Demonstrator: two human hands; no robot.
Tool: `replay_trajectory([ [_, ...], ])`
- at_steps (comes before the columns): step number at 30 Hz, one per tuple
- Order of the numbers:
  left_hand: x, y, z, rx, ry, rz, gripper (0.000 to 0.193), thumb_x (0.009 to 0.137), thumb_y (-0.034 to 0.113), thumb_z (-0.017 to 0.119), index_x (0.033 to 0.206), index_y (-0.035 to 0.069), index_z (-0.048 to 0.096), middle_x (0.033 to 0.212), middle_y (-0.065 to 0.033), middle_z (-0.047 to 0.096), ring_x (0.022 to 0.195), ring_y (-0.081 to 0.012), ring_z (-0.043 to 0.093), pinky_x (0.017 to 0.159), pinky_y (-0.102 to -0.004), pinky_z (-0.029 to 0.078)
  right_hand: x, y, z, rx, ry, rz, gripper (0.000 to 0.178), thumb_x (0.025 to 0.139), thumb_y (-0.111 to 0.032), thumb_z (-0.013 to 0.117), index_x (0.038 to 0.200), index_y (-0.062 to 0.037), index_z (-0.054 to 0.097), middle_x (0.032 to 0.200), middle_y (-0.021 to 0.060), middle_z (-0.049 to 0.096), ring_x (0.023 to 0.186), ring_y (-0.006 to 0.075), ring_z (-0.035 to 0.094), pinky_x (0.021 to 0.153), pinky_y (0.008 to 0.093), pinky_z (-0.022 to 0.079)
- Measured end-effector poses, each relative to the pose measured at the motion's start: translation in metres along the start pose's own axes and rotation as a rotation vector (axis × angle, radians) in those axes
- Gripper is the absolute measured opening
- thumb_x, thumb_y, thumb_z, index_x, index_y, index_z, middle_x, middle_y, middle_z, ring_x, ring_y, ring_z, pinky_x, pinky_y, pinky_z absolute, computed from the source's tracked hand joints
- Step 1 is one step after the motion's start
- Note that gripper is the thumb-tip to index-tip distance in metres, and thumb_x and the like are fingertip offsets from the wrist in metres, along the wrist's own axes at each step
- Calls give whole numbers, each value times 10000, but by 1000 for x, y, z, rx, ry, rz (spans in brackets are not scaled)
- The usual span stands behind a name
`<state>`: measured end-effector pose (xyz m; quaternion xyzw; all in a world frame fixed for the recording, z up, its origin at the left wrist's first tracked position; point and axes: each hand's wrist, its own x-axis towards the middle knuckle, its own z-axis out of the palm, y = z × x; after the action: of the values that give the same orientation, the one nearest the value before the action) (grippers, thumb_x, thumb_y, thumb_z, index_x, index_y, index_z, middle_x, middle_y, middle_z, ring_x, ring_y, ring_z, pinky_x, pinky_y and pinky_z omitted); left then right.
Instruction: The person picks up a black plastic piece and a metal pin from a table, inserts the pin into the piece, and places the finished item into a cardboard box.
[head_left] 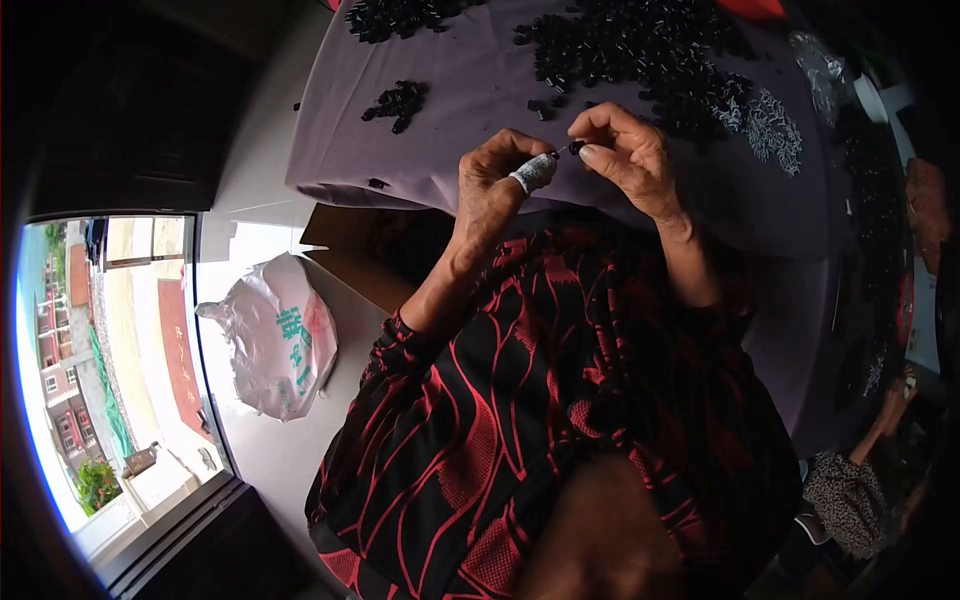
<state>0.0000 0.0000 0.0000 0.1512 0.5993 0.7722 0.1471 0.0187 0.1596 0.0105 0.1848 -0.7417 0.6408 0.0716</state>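
Both my hands meet above the near edge of a table with a purple cloth. My left hand, its thumb wrapped in a whitish covering, pinches something tiny and dark whose kind I cannot make out. Between the thumb and fingers of my right hand is a small black part, held close to the left fingertips. Beyond the hands lies a large heap of small black parts. To its right is a pile of small silvery pin-like pieces. A smaller cluster of black parts sits further left.
An open cardboard box stands below the table's near left edge. A white plastic bag rests on the floor beside the window. At far right, another person's arm and patterned sleeve show. A clear plastic bag lies at the table's right.
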Motion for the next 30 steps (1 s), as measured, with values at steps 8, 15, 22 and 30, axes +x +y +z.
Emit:
replay_trajectory([
  [8, -2, 3, 1, 100, 18, -72, 51, 640, 1, 561, 677, 6, 525, 623, 0, 517, 571, -46, 447, 527, -165, 355, -3, -1, 3, 79, -32, 30, 81, 702, -16, 490, 778, 4, 509, 702, -7, 438, 573, 32, 400, 510, 137, 340],
  [15, -8, -3, 3, 98, 1, -80, 58, 640, 5, 559, 689, 6, 528, 623, -4, 517, 576, -50, 449, 532, -171, 358, -10, 5, 3, -16, -15, -77, 89, 703, -20, 493, 784, 1, 522, 703, -1, 454, 558, 32, 409, 502, 135, 347],
  [22, -12, -15, 9, 80, -33, -91, 63, 649, -11, 495, 703, 0, 523, 633, -40, 532, 581, -79, 480, 565, -184, 377, -23, 10, 8, -36, -9, -58, 82, 713, -30, 497, 790, -7, 515, 684, -11, 459, 528, 18, 397, 476, 125, 330],
  [30, -15, -37, 24, -89, -24, -116, 62, 658, -18, 464, 695, -14, 514, 610, -58, 526, 549, -94, 482, 549, -197, 384, -45, 24, 4, -53, 126, -5, 62, 728, -46, 493, 783, -21, 482, 632, -28, 464, 541, 7, 399, 471, 121, 319],
])
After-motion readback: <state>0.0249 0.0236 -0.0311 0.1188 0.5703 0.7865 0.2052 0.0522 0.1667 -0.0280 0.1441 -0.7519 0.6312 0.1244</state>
